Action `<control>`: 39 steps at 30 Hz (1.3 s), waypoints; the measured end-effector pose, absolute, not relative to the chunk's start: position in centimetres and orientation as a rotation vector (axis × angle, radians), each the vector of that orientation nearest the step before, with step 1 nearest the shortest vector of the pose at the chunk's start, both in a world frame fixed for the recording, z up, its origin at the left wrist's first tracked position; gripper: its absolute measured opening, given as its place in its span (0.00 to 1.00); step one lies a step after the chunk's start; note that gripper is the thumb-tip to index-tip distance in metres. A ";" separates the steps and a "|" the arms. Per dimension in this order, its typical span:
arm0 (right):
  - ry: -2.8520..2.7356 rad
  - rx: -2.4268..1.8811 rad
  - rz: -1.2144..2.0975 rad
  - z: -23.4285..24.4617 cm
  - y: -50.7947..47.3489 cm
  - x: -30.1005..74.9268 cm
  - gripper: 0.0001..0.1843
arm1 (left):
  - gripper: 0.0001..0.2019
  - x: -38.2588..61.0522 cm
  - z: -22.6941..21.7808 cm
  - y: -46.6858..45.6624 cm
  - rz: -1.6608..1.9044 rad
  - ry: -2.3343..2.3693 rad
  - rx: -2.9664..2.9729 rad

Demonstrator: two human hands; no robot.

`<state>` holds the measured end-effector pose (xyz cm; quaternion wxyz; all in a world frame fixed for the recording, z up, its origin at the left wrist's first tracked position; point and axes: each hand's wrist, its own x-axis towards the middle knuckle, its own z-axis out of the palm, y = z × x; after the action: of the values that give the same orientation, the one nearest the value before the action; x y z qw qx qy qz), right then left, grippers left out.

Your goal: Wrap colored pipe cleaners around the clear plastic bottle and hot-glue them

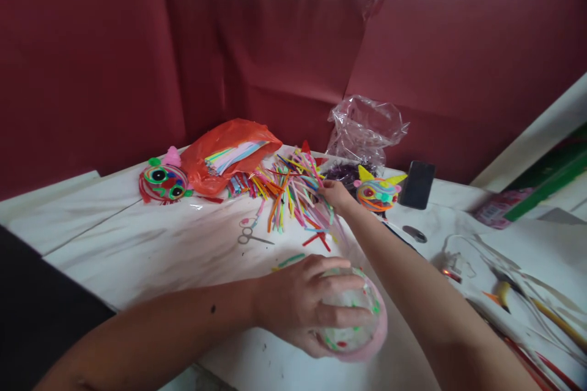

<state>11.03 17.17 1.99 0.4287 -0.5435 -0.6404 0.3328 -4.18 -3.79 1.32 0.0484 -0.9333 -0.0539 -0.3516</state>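
My left hand [316, 302] is wrapped round a clear, rounded plastic container [346, 317] with a pink fuzzy rim and small green and red bits on it. Farther off, my right hand [337, 195] is at the right side of a heap of colourful pipe cleaners [287, 192]. Its fingertips look pinched on a pink pipe cleaner [314, 165], though they are partly hidden. Metal scissors [254, 237] lie left of the heap, and short red pipe cleaner pieces [317, 238] lie just in front of it.
A red plastic bag [215, 140] of pipe cleaners stands at the back, beside a decorated face ball [164, 182]. To the right are another decorated face [378, 192], a black phone [418, 184], a crumpled clear bag [364, 128] and white cables [463, 250].
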 end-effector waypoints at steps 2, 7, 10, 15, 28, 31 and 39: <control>-1.579 -1.381 0.928 2.2 17.3 11.3 0.10 | 0.28 -4.1 1.2 -3.8 -1.041 -0.174 -2.857; -1.609 -1.507 1.017 1.5 17.1 11.3 0.12 | 0.28 -4.1 0.8 -3.7 -1.019 -0.191 -2.841; -1.674 -1.596 0.974 1.3 17.3 11.7 0.13 | 0.27 -4.1 0.7 -3.4 -1.063 -0.207 -2.813; -1.737 -1.668 0.829 2.2 17.4 13.3 0.14 | 0.26 -4.1 0.8 -3.1 -1.081 -0.248 -2.816; -2.020 -1.685 0.625 1.7 16.7 12.9 0.13 | 0.29 -4.1 1.3 -3.5 -1.056 -0.190 -2.858; -1.974 -1.644 0.652 2.8 17.0 13.9 0.10 | 0.29 -4.2 1.4 -3.3 -1.044 -0.204 -2.860; -1.922 -1.650 0.606 4.1 14.5 19.0 0.09 | 0.29 -4.1 0.9 -3.1 -1.025 -0.235 -2.898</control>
<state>19.02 14.45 4.12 0.2654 -0.6107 -0.7115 0.2245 -4.14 -3.06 0.93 0.0296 -0.9396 -0.0762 -0.3322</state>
